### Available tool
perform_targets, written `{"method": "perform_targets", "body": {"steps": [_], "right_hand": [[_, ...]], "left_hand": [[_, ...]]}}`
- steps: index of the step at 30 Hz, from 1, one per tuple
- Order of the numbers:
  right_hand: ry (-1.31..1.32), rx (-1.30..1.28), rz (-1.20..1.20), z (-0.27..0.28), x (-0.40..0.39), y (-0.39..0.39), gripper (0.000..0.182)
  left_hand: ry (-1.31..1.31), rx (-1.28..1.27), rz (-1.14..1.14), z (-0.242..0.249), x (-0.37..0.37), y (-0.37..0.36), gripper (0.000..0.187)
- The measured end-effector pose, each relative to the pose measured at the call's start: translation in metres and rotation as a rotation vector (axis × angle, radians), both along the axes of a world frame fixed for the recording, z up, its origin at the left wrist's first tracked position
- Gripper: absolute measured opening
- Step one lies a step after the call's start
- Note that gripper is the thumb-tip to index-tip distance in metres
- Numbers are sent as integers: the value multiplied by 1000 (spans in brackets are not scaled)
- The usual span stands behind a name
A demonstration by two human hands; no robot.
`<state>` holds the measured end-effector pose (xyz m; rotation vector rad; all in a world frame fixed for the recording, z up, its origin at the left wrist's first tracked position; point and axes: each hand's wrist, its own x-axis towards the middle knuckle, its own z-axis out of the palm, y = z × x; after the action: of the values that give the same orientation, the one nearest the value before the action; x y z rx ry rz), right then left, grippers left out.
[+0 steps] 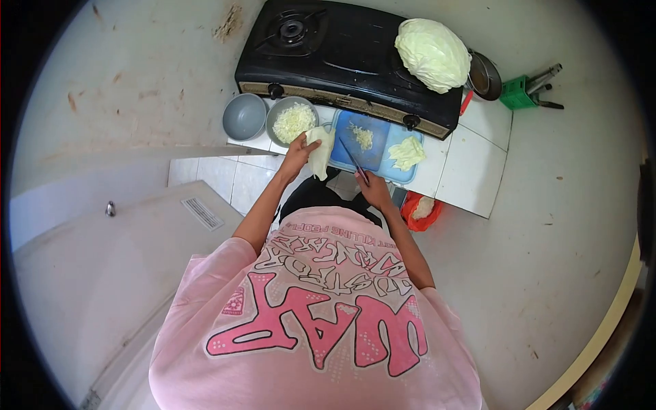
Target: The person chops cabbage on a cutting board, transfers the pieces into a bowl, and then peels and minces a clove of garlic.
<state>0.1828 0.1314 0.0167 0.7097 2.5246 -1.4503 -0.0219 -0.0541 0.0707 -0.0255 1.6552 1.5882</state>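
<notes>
My left hand grips a pale cabbage leaf, which hangs beside the left edge of the blue cutting board. In my right hand is a knife, its blade slanting up and left over the board's front part. A small heap of chopped cabbage lies on the board. More leaf pieces rest at the right, on the light blue tray. Left of the board, a grey bowl holds chopped cabbage.
An empty grey bowl stands at the far left. Behind is a black gas stove with a large cabbage on it. A pan and green utensil holder are at the right. A red bag sits below the counter.
</notes>
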Motion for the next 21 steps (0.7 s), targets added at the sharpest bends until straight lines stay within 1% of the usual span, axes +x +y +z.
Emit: {"method": "perform_targets", "body": {"steps": [1,3,4,5,8,12,13,16,19,21], "right_hand": [[-14,5,-19,1,-2,2,45],[-40,20,-56,3,-5,10,45],[-7,51,-76,-4,-7,15,45],[26,82,-97,-11,-9,19,44],[63,107,-151,-10,-11,29,44],[39,102,-168,3,-14,39,44],[41,109,-168,2,-13,41,44],[56,119,-172,1,-11,41,43],[103,118,-158,11,-8,35,43],[147,113,-121,15,-6,26,42]], "left_hand": [[-14,44,1,2,3,3,36],[-23,27,-65,-4,5,9,42],[-26,21,-98,-9,4,12,45],[-41,-38,-135,-13,3,16,48],[-46,-116,-162,-12,5,35,48],[-199,108,-13,-31,10,54,45],[-162,73,18,-43,11,56,46],[497,-391,-253,-70,8,47,46],[655,-520,-214,-79,12,47,46],[721,-504,-96,-84,16,46,39]]}}
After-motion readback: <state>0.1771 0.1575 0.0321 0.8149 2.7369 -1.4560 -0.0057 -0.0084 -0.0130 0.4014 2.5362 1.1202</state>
